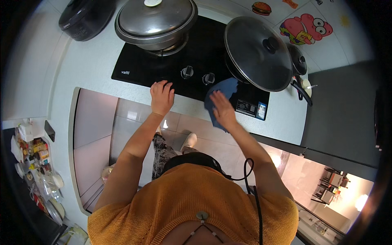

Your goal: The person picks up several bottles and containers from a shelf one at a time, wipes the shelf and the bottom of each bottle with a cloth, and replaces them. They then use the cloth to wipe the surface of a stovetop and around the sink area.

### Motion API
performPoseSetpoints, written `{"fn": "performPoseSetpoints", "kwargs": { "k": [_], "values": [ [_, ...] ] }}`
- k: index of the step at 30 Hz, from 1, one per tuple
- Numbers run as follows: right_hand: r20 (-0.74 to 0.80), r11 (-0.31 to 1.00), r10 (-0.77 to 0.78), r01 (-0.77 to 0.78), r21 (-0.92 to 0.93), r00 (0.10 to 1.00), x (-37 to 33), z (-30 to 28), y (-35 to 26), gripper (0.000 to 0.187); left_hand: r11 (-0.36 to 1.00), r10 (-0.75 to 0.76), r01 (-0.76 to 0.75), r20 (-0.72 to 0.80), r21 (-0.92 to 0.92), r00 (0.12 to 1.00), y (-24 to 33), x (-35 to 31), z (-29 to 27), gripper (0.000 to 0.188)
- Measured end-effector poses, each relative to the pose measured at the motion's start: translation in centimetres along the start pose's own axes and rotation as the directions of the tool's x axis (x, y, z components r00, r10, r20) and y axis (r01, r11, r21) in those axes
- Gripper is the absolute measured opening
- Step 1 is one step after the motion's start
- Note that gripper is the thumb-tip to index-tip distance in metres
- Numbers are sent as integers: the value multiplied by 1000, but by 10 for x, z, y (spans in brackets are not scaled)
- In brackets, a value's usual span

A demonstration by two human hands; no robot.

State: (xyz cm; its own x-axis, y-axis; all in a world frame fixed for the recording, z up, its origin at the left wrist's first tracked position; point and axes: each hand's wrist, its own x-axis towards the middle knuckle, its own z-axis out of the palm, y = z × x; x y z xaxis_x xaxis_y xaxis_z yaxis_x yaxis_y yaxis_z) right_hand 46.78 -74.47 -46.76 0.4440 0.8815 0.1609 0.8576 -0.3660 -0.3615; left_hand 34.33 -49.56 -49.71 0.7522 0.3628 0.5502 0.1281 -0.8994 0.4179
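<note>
A blue cloth (227, 86) lies over the front of the black gas hob (212, 45), and part of it hangs past the counter edge. My right hand (222, 107) rests on this cloth with its fingers stretched out flat. At the hob's front edge, left of the two control knobs (187, 72), is my left hand (162, 97). Its fingers are slightly bent and apart, and nothing is in them. On the right burner stands a large pan with a dark glass lid (258, 53). A lidded metal pot (157, 22) sits on the left burner.
A black rice cooker (87, 20) stands on the counter at the far left. Behind the large pan is a small lidded pot (297, 59), its black handle (302, 92) sticking out toward me. A dark grey panel (343, 110) borders the counter at right.
</note>
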Motion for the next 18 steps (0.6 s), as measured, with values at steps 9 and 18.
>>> {"fn": "performPoseSetpoints", "kwargs": {
  "k": [9, 18],
  "values": [
    [-54, 991, -97, 102, 86, 994, 95, 23, -61, 45, 853, -261, 210, -43, -478, 964, -18, 6, -4, 17],
    [-235, 991, 124, -133, -23, 964, 180, 10, -75, 52, 856, -263, 248, 31, -455, 964, -72, 32, -38, 17]
  ]
}}
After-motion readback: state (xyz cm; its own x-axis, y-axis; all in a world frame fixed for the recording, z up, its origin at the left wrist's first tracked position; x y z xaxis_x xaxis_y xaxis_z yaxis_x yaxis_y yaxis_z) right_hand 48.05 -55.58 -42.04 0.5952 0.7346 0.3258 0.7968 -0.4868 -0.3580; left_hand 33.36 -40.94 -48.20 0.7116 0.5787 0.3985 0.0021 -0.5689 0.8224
